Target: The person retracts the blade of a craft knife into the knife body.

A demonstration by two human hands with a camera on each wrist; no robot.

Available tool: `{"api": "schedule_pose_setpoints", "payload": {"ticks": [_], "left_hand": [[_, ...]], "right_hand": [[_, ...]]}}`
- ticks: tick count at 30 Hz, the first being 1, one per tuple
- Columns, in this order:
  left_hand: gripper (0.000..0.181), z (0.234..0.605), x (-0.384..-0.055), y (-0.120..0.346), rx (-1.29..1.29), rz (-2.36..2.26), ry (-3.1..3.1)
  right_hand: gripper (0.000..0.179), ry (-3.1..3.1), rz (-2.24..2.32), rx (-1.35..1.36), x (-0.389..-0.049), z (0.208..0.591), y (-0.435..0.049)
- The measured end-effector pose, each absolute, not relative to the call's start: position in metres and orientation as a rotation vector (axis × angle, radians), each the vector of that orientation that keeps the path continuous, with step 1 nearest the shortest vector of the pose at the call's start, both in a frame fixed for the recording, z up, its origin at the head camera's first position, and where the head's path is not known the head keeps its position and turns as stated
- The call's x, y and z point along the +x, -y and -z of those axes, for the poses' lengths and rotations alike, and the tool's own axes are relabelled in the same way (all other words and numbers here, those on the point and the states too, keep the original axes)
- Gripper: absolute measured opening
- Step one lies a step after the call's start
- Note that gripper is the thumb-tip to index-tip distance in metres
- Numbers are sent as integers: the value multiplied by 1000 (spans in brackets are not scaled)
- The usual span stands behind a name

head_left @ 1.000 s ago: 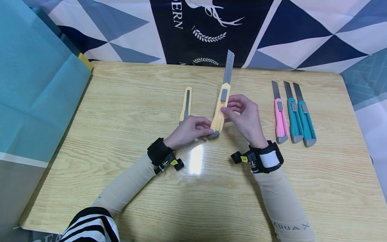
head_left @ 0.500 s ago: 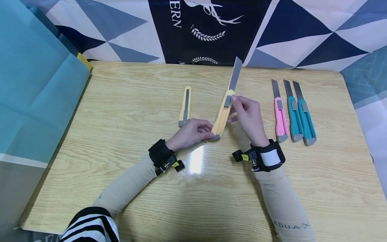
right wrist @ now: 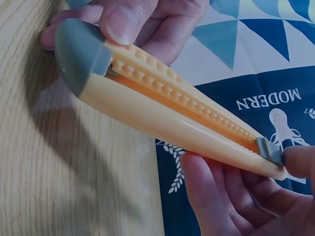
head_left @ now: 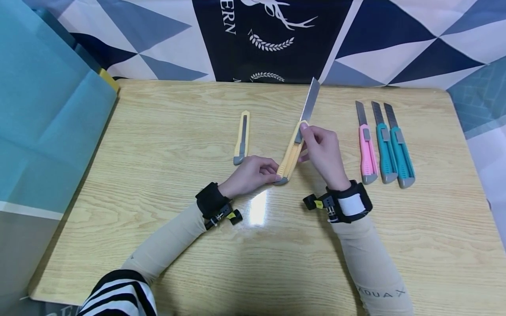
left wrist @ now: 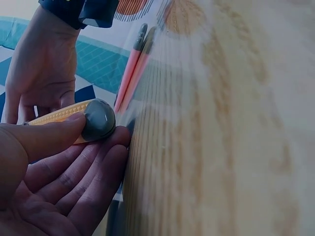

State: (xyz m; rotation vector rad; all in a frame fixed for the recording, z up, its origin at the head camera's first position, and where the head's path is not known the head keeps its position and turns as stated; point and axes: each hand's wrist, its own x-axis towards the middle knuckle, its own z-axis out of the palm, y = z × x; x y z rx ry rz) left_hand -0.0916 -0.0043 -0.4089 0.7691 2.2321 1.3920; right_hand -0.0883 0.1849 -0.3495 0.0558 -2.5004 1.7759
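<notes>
The rear of a yellow utility knife [head_left: 290, 159] is pinched by the left hand [head_left: 253, 173], the thumb being laid at its gray end cap [right wrist: 81, 56]. The front of the handle is gripped by the right hand [head_left: 323, 153], with the thumb set at the gray slider [right wrist: 269, 150] and the fingers curled behind. The knife is held at a slant over the table [head_left: 166, 127], between the hands (whether the cap touches the wood cannot be told).

The blade [head_left: 310, 102] is shown by the head view alone — a long plain strip projecting from the handle, its tip angled. By the right wrist view, the ribbed slider and the toothed rail along the channel are disclosed. By the left wrist view, the rounded, glossy butt of the cap is presented nearly end-on.

The handle is smooth on one side of the channel and knobbed on the other.

Farther out, a second yellow knife [head_left: 242, 140] is laid just beyond the left hand. To the right, a pink knife [head_left: 367, 151] and two teal knives [head_left: 402, 153] are set side by side, blades exposed — all pointed toward the patterned cloth [head_left: 272, 52].
</notes>
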Motion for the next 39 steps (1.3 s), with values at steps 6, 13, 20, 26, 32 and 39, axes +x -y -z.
{"api": "schedule_pose_setpoints", "payload": {"ticks": [6, 13, 20, 26, 32, 39], "left_hand": [[8, 409, -90, 3, 754, -1392, -2262], [9, 408, -89, 1, 713, -1379, -2285], [9, 409, -89, 0, 688, -1376, -2286], [9, 409, -89, 1, 687, -1369, -2285], [9, 409, -89, 1, 691, -1377, -2280], [9, 410, -89, 0, 677, -1375, -2285]], "right_hand": [[42, 2516, -1723, 57, -79, 329, -176], [34, 2458, -1684, 80, -80, 333, -175], [26, 2433, -1666, 114, -81, 336, -176], [22, 2439, -1669, 137, -80, 336, -175], [22, 2438, -1678, 141, -84, 343, -179], [24, 2452, -1674, 100, -94, 365, -188]]}}
